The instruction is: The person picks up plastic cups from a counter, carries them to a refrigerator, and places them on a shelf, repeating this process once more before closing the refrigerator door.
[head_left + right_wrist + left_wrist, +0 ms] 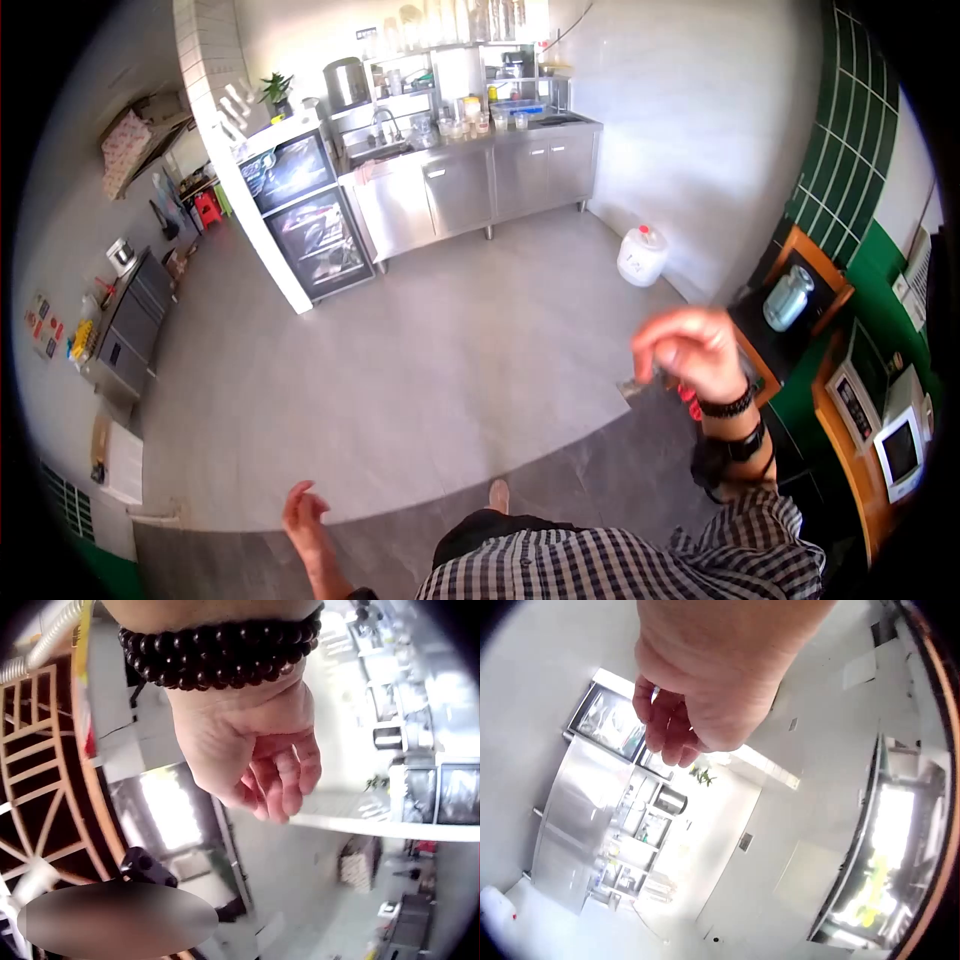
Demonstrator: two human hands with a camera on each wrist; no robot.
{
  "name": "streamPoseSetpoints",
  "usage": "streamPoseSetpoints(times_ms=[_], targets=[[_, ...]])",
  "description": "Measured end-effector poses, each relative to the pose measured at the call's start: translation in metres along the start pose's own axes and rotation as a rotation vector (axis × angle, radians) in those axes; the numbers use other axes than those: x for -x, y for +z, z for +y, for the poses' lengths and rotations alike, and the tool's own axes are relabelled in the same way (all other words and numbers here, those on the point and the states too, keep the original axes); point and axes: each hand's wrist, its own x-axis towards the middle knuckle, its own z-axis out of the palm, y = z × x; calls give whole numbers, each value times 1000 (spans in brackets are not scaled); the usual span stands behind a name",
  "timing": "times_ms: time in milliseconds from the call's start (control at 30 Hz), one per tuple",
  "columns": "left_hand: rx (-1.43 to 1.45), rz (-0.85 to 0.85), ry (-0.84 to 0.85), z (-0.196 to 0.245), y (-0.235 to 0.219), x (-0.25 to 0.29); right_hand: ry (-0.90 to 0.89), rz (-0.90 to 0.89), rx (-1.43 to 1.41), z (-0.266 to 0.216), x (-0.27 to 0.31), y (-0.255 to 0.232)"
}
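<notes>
My right hand [688, 350] is raised at the right of the head view, with dark bead bracelets [727, 402] on its wrist. Its fingers curl loosely around nothing, as the right wrist view shows too. Low on the left, my left hand [303, 512] hangs over the floor with loosely bent fingers and nothing in them. In the left wrist view its fingers [667, 731] droop below the palm. In the head view, a chair [790, 300] bearing a clear bluish jar [789, 298] is nearest to the right hand.
A steel counter [470, 190] with a sink and several containers runs along the back wall, beside a glass-door cabinet [318, 240]. A white jug [642, 255] stands on the floor. On the right is a wooden table [850, 470] with white devices; a side counter [130, 320] is at left.
</notes>
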Motion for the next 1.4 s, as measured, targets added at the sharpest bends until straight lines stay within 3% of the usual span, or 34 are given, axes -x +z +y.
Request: streamPoseSetpoints(times_ms=[67,100,267,300,400,500,567,733,833,967,1167,1267,1400], targets=[[53,-132,26,8,48,0,205,46,142,7,35,-10],[-20,-253,-11,-8,131,-135,292,125,146,108,-54,-64],[64,-712,-91,-22,360,-255,354,726,46,232,-54,-179],[79,-773,-34,-29,401,-280,381,853,1,257,-58,-200],[75,-898,72,-61,500,-346,432,962,-47,332,-91,-265],[5,-854,72,-100,574,-414,461,976,-62,418,-159,-353],[19,-740,26,-124,611,-464,502,980,-100,481,-237,-402],[15,-504,-54,-162,675,-586,609,489,-178,626,-447,-465],[-46,-292,-222,-180,730,-654,573,261,-125,700,-551,-496],[-35,-485,-167,-212,832,-774,575,332,-209,795,-635,-558],[46,-858,-54,-268,1063,-933,707,527,-84,905,-728,-706],[31,-890,-99,-313,1166,-977,738,560,-15,969,-762,-773],[-86,-787,-96,-382,1276,-1030,746,537,-23,1083,-809,-858]])
